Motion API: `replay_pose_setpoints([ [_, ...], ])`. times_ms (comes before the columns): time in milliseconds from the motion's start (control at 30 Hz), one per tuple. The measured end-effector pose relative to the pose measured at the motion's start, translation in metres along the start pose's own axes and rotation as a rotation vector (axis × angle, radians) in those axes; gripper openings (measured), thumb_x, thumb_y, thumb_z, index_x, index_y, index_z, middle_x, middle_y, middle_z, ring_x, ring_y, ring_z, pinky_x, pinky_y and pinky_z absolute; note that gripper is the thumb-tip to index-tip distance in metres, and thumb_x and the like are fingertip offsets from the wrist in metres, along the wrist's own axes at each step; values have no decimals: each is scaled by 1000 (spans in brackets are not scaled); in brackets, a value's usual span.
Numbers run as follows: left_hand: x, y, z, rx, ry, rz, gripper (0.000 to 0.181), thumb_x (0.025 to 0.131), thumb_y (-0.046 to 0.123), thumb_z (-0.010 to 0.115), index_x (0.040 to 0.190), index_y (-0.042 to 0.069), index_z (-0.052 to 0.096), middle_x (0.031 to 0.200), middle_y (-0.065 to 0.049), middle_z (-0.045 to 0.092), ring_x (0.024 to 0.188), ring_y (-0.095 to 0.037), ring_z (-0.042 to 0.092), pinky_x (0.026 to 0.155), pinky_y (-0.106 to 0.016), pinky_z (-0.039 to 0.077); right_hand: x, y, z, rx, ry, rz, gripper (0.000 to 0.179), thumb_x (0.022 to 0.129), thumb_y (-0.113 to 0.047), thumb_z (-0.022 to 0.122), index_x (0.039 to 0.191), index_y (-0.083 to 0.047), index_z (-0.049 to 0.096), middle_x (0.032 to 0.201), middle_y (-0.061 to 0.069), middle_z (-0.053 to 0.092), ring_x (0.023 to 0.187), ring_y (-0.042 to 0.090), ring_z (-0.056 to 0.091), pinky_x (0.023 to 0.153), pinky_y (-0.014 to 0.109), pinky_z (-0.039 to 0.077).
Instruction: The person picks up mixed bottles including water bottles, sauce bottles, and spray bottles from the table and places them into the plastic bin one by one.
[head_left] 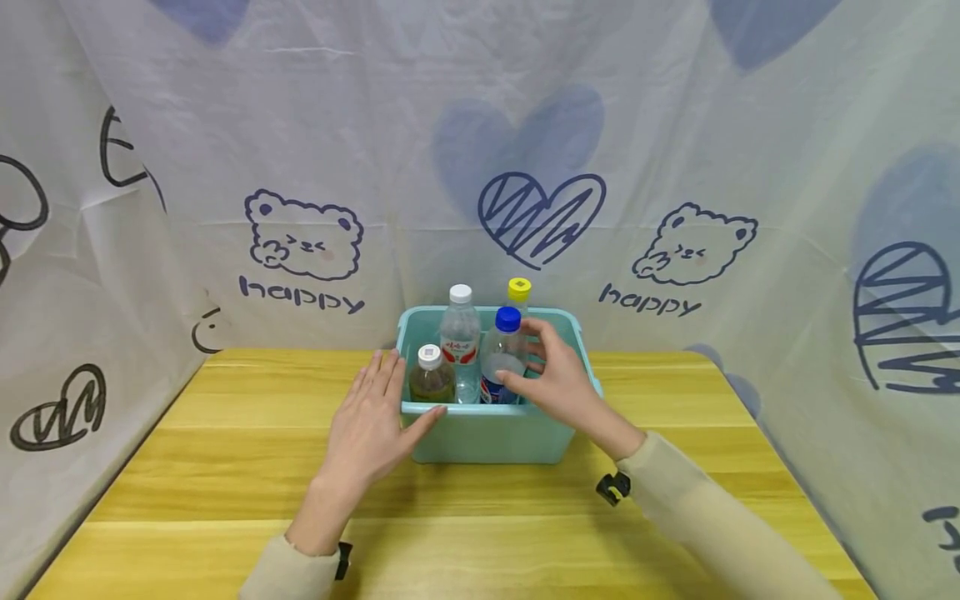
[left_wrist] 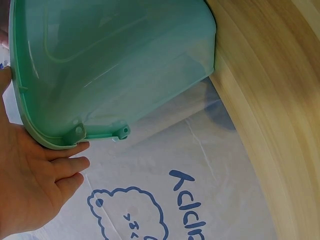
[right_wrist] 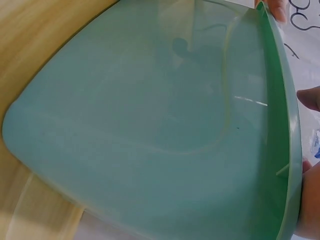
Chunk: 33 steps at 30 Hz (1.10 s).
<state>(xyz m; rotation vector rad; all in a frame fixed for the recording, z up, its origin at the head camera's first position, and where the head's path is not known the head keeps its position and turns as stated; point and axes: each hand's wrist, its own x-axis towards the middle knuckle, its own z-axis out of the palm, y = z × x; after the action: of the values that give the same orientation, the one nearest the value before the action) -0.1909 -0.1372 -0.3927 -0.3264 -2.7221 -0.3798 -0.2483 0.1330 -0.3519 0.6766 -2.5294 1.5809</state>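
A turquoise plastic bin (head_left: pixel 487 437) stands on the table with several bottles in it. My right hand (head_left: pixel 558 375) reaches over its right side and holds a clear plastic soda bottle (head_left: pixel 501 346) with a blue cap and blue label, thumb across the front, fingers at the right side. My left hand (head_left: pixel 371 417) lies flat with straight fingers against the bin's left front corner, thumb along the rim; in the left wrist view its fingers (left_wrist: pixel 70 167) touch the rim's edge. Left of the soda bottle are a tall white-capped bottle (head_left: pixel 460 329) with a red label and a shorter bottle (head_left: pixel 431 383) of greenish-brown liquid.
A yellow-capped bottle (head_left: pixel 519 292) stands at the back of the bin, partly hidden by the soda bottle. The wooden table (head_left: pixel 262 433) meets a white curtain (head_left: pixel 420 250) printed with hearts and bears, which hangs close behind the bin and along both sides.
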Motion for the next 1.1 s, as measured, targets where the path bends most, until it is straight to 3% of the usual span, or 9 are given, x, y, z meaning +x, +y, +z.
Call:
replay_pose_setpoints([
  [533, 1, 0, -2, -1, -2, 12, 98, 97, 69, 56, 156, -7, 38, 165, -23, 33, 155, -40, 26, 128, -50, 23, 5, 4, 4, -74, -106, 48, 80, 88, -14, 84, 149, -1, 36, 146, 19, 51, 130, 35, 62, 102, 44, 58],
  [1100, 0, 1, -1, -7, -11, 6, 98, 97, 69, 55, 157, -7, 37, 165, -23, 32, 155, -41, 27, 128, -52, 24, 5, 5, 6, -133, -115, 10, 78, 84, -18, 89, 147, -3, 46, 144, 15, 57, 123, 33, 65, 98, 43, 60],
])
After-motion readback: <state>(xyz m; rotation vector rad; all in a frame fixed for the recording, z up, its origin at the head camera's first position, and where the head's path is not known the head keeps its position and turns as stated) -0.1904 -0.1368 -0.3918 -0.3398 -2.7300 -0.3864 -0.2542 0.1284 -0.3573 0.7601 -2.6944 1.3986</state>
